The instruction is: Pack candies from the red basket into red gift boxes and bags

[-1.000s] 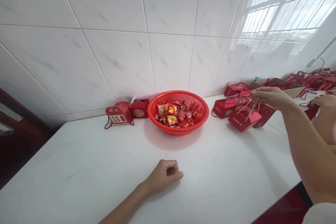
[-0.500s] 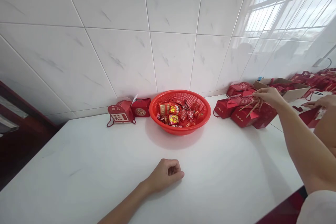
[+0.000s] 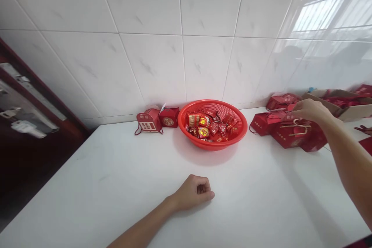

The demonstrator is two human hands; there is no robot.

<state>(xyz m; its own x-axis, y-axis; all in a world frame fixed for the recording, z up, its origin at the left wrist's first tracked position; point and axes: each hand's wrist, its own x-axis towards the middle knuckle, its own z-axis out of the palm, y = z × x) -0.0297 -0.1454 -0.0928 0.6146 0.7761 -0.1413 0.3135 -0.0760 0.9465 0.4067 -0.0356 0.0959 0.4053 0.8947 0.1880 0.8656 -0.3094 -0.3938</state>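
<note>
My left hand (image 3: 195,193) rests on the white table (image 3: 139,186), its fingers curled with nothing seen in them. At the right, my right hand (image 3: 309,110) has its fingers pinched at the top of a red gift box (image 3: 289,135) with tan cord handles; the fingertips are partly hidden. That box stands among other red boxes (image 3: 264,123). Between the two groups of boxes sits a red plastic basket (image 3: 212,147) holding several wrapped candies (image 3: 213,127). Left of it are a red box with a dark red cord (image 3: 148,121) and a smaller red box (image 3: 169,117).
A cardboard box (image 3: 354,111) with red items stands at the far right. Part of another person's hand (image 3: 368,130) shows at the right edge, by a red item. White tiles (image 3: 151,66) line the back; a dark red door (image 3: 35,131) is at the left.
The view has turned left, so the things appear farther right. The red box with tan handles has turned under my right hand. My left hand stays curled on the table.
</note>
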